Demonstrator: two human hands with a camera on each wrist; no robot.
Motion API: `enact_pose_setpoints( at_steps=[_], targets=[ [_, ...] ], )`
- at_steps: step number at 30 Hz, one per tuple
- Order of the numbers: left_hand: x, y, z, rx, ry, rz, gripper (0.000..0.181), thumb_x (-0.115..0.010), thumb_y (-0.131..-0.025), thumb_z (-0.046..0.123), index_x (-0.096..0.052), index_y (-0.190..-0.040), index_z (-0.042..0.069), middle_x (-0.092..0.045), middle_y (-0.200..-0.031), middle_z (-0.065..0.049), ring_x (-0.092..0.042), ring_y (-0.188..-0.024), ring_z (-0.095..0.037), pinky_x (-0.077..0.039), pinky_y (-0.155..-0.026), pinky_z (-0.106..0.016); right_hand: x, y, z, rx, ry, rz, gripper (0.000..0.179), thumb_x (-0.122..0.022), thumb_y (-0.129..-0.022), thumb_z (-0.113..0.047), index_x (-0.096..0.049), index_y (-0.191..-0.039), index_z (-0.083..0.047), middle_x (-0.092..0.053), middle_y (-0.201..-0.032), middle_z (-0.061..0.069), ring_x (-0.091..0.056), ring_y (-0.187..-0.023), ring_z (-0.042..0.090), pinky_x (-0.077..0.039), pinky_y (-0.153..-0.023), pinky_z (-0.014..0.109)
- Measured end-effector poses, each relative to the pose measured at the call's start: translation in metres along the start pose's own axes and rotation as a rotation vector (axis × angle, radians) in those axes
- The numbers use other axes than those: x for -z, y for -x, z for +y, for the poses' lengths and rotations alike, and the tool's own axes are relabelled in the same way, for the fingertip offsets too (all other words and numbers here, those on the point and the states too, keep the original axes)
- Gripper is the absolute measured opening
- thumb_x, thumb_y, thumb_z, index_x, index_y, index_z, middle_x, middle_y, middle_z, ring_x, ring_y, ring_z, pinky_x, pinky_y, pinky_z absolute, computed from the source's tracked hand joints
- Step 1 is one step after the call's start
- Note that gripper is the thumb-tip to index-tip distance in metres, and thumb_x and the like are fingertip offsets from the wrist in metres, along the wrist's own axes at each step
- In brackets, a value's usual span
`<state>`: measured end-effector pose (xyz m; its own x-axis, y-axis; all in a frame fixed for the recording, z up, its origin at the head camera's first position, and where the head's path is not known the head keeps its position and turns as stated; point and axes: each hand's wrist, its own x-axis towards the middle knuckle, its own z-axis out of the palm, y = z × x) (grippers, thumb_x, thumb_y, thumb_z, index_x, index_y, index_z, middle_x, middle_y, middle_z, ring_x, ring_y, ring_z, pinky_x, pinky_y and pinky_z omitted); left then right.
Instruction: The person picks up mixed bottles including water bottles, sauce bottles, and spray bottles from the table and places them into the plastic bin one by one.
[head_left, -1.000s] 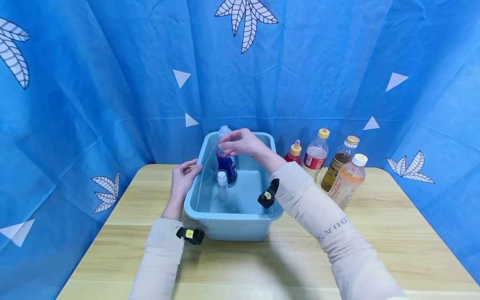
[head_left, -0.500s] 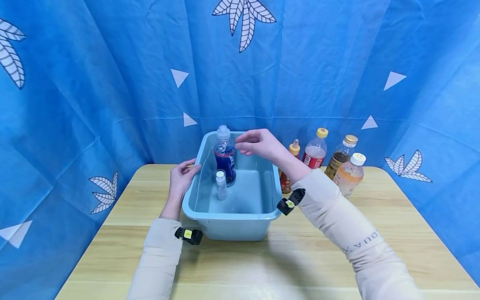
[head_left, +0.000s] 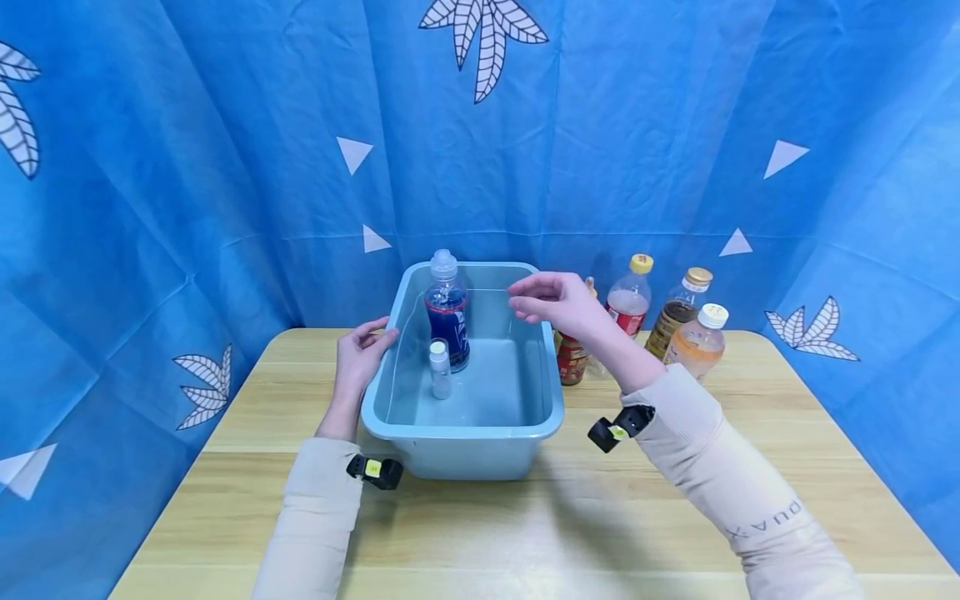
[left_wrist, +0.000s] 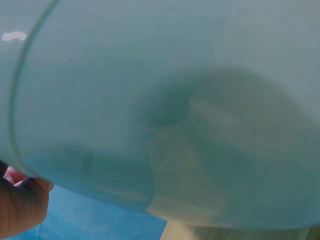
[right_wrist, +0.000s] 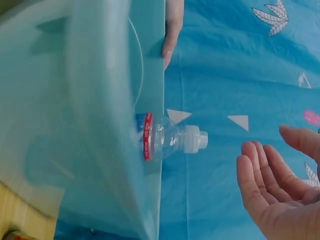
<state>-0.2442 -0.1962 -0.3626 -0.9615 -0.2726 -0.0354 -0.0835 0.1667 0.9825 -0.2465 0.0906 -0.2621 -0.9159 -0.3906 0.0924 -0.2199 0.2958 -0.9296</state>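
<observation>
A light blue plastic basin (head_left: 459, 454) stands on the table. My left hand (head_left: 362, 354) holds its left rim, with the thumb over the edge; only part of that hand shows in the left wrist view. Inside the basin, toward the left, stands a bottle of dark blue liquid (head_left: 447, 325) with a clear cap. A small clear bottle with a white cap (head_left: 440, 371) stands upright in front of it. My right hand (head_left: 566, 308) hovers over the right rim, fingers relaxed and holding nothing. In the right wrist view its palm (right_wrist: 280, 215) shows bare.
Several bottles stand right of the basin: a red one (head_left: 572, 360) partly behind my right hand, a yellow-capped one with a red label (head_left: 628, 302), a dark brown one with a gold cap (head_left: 670, 323) and a white-capped orange drink (head_left: 696, 343). Blue curtain (head_left: 480, 192) surrounds the wooden table (head_left: 480, 537).
My right hand has let go of the blue bottle's side of the basin, moving right from beside that bottle to the right rim. The left hand stays on the rim.
</observation>
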Motion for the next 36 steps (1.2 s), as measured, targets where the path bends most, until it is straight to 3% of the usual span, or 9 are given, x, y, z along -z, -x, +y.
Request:
enact_pose_setpoints(
  at_steps=[6, 11, 21, 27, 36],
  targets=[
    [0.001, 0.0, 0.0, 0.0, -0.004, 0.002, 0.042, -0.057, -0.086, 0.027, -0.052, -0.124, 0.01, -0.057, -0.11, -0.016, -0.057, -0.096, -0.027, -0.048, -0.082, -0.035, 0.007, 0.013, 0.011, 0.016, 0.011, 0.071, 0.03, -0.061, -0.084, -0.019, -0.059, -0.108, 0.0, -0.063, -0.097, 0.015, -0.062, -0.085, 0.023, -0.05, -0.077, 0.036],
    [0.001, 0.001, 0.001, -0.003, -0.006, -0.001, 0.042, -0.057, -0.087, 0.027, -0.051, -0.125, 0.01, -0.056, -0.111, -0.016, -0.057, -0.097, -0.027, -0.047, -0.082, -0.035, 0.012, 0.023, 0.02, 0.029, 0.033, 0.128, 0.031, -0.06, -0.085, -0.019, -0.058, -0.109, 0.001, -0.062, -0.099, 0.016, -0.06, -0.089, 0.03, -0.05, -0.075, 0.03],
    [0.001, 0.0, 0.002, -0.012, 0.0, -0.004, 0.043, -0.057, -0.087, 0.028, -0.051, -0.124, 0.009, -0.056, -0.111, -0.017, -0.057, -0.097, -0.028, -0.047, -0.082, -0.035, 0.02, 0.043, 0.042, 0.092, 0.106, 0.264, 0.03, -0.061, -0.084, -0.02, -0.059, -0.106, 0.0, -0.062, -0.097, 0.014, -0.06, -0.079, 0.013, -0.049, -0.071, 0.022],
    [0.0, 0.0, 0.002, -0.01, -0.001, -0.008, 0.044, -0.057, -0.086, 0.03, -0.051, -0.125, 0.009, -0.056, -0.111, -0.019, -0.057, -0.097, -0.028, -0.047, -0.083, -0.035, 0.024, 0.054, 0.052, 0.144, 0.143, 0.362, 0.03, -0.061, -0.084, -0.018, -0.058, -0.108, 0.001, -0.062, -0.094, 0.014, -0.059, -0.08, 0.011, -0.047, -0.069, 0.016],
    [0.0, -0.001, 0.0, 0.006, -0.004, 0.001, 0.043, -0.057, -0.086, 0.029, -0.051, -0.124, 0.01, -0.057, -0.109, -0.017, -0.058, -0.096, -0.028, -0.048, -0.081, -0.035, 0.026, 0.074, 0.048, 0.164, 0.155, 0.489, 0.03, -0.061, -0.083, -0.009, -0.055, -0.109, 0.007, -0.058, -0.099, 0.02, -0.056, -0.08, 0.011, -0.046, -0.067, 0.011]
  ],
)
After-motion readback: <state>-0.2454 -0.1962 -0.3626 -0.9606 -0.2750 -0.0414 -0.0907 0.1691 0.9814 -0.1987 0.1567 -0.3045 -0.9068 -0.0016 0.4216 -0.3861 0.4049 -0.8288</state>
